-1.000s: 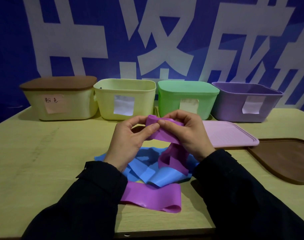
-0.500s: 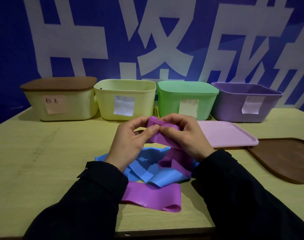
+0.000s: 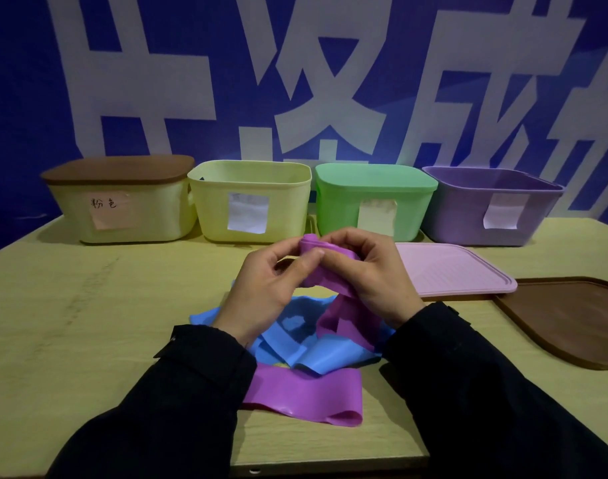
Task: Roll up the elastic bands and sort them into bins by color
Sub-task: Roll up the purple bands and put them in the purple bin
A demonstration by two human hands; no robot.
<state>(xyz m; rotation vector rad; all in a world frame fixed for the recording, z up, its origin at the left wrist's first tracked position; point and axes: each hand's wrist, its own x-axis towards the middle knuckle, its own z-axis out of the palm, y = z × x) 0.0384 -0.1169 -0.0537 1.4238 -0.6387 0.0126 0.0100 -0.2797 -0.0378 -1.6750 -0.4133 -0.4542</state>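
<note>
Both hands hold a purple elastic band (image 3: 330,267) above the table's middle. My left hand (image 3: 268,288) pinches its rolled end with thumb and fingers; my right hand (image 3: 371,278) grips the same roll from the right. The band's loose tail (image 3: 344,323) hangs down onto a crumpled blue band (image 3: 295,340) on the table. A second purple band (image 3: 306,395) lies flat near the front edge. At the back stands a row of bins: a yellow bin with a brown lid (image 3: 122,205), an open yellow bin (image 3: 250,202), a green lidded bin (image 3: 371,202) and an open purple bin (image 3: 492,205).
A pink lid (image 3: 454,271) lies flat to the right of my hands. A brown lid (image 3: 572,319) lies at the table's right edge. Paper labels are stuck on each bin's front. A blue wall with large white characters stands behind the bins.
The roll between my fingers has turned and grown slightly, and the hanging purple tail has been drawn up a little shorter. Hands stay in about the same place.
</note>
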